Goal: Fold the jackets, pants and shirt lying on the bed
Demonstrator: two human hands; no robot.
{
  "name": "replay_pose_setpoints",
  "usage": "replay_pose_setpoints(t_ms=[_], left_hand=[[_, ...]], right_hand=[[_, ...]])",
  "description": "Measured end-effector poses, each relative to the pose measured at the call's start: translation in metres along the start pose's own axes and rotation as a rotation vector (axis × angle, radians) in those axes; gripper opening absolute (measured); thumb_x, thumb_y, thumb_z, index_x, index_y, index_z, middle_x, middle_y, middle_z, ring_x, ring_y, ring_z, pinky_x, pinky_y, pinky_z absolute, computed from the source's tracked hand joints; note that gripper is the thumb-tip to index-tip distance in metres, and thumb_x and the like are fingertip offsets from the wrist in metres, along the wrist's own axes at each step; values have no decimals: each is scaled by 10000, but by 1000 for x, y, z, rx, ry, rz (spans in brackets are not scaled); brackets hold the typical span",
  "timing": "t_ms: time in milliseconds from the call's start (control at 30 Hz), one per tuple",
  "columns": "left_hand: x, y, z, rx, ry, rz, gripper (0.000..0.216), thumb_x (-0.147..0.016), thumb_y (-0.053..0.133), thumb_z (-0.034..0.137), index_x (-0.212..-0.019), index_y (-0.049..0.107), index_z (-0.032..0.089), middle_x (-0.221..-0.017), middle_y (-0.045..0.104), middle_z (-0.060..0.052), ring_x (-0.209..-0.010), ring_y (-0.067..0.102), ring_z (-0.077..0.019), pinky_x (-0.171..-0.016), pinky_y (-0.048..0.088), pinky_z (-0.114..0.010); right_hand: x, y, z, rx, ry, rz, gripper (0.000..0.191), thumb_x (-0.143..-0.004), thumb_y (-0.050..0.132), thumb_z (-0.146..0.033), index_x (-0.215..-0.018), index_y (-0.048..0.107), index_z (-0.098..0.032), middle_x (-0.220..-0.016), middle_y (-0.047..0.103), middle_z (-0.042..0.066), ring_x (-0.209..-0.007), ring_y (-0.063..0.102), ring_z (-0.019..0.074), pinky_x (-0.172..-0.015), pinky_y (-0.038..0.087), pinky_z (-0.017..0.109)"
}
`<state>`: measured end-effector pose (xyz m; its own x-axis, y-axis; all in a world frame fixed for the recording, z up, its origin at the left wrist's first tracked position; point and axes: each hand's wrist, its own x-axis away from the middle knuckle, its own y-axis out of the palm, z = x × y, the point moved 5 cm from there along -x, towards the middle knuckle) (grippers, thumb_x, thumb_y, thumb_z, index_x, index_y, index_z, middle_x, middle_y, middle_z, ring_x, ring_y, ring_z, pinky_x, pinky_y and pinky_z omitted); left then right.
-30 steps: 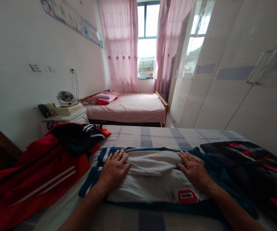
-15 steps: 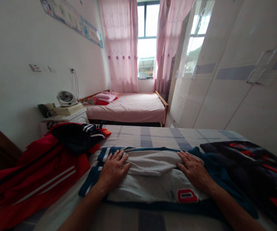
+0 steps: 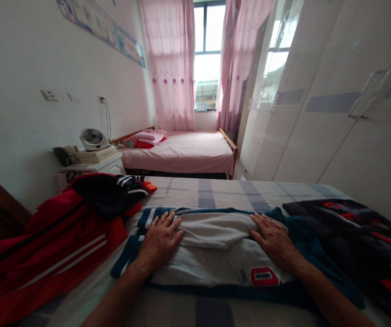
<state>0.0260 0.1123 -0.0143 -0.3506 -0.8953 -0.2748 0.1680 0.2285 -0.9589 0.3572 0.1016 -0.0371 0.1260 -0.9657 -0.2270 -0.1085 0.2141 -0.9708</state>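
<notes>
A grey garment [image 3: 216, 252] with dark teal trim and a red patch lies folded on the checked bed [image 3: 216, 193] in front of me. My left hand [image 3: 159, 240] rests flat on its left end, fingers spread. At the garment's right end lies my right hand [image 3: 275, 243], also flat with fingers stretched out. Neither hand grips anything.
A red jacket with white stripes [image 3: 46, 252] and a dark striped garment [image 3: 114, 193] lie at the left. A dark garment with red marks [image 3: 355, 231] lies at the right. Beyond are a nightstand with a fan [image 3: 93, 138], a pink bed [image 3: 182, 152] and white wardrobes [image 3: 334, 113].
</notes>
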Motion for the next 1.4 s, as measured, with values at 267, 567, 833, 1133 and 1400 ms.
replay_pose_setpoints(t_ms=[267, 567, 833, 1133, 1400], left_hand=[[0, 0, 0, 0, -2, -9, 439, -908, 370, 436, -1279, 525, 260, -1415, 436, -80, -1315, 373, -265, -1062, 305, -494], [0, 1, -1, 10, 2, -2, 441, -908, 367, 442, -1277, 526, 260, -1415, 435, -81, -1315, 373, -265, -1061, 302, -493], [0, 0, 0, 31, 3, 19, 434, -902, 386, 441, -1263, 540, 256, -1404, 450, -83, -1306, 387, -267, -1059, 307, -492], [0, 1, -1, 23, 1, 7, 443, -908, 368, 449, -1273, 531, 258, -1408, 445, -80, -1309, 383, -267, -1061, 302, -492], [0, 0, 0, 20, 2, 6, 435, -906, 377, 439, -1266, 536, 255, -1405, 449, -86, -1311, 380, -266, -1060, 306, -494]], right_hand=[[0, -2, -2, 3, 11, 2, 538, -880, 375, -439, -1327, 476, -156, -1389, 461, 100, -1305, 376, 244, -1076, 286, 424], [0, 0, 0, 10, 5, 22, 536, -882, 364, -442, -1320, 484, -157, -1382, 469, 100, -1302, 382, 242, -1074, 289, 427], [0, -1, -2, 9, 1, 10, 538, -885, 358, -440, -1322, 480, -151, -1392, 455, 102, -1307, 374, 244, -1075, 285, 433], [0, 0, 0, 7, 1, 0, 544, -889, 363, -449, -1334, 469, -154, -1393, 457, 95, -1313, 363, 242, -1084, 271, 424], [0, 0, 0, 0, 9, -7, 551, -885, 359, -451, -1337, 463, -154, -1398, 449, 97, -1312, 364, 242, -1078, 277, 432]])
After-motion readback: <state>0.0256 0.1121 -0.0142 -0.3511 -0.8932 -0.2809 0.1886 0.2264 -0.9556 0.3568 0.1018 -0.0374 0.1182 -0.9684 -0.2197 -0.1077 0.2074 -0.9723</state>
